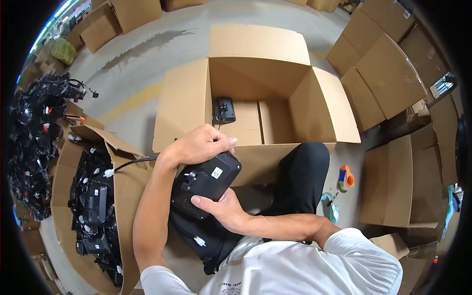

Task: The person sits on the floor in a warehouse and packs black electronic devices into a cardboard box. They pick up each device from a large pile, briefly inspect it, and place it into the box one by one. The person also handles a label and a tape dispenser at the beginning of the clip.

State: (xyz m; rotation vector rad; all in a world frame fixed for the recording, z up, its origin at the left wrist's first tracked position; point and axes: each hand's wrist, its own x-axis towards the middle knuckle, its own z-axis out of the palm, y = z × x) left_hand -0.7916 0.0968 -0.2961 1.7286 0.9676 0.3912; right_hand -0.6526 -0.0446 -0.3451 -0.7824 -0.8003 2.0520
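A black, boxy plastic device [209, 184] with rounded corners, a small white label and a patch of round holes lies tilted above my lap. My left hand [199, 144] curls over its far edge, the fingertips partly hidden. From nearer me, my right hand [223, 211] grips the device, thumb on the face with the holes and fingers out of sight beneath. A black cable [135, 162] with a white plug emerges beside my left wrist; another white plug [199, 241] hangs by my leg. Beyond my hands, an open cardboard box [250, 76] holds a similar black device [225, 110].
At left, a cardboard carton [61, 236] is filled with black devices and cables [96, 201]; a heap of black wired parts [34, 142] rises behind it. An orange tape dispenser [346, 179] rests on the floor at right, near more cartons [398, 182].
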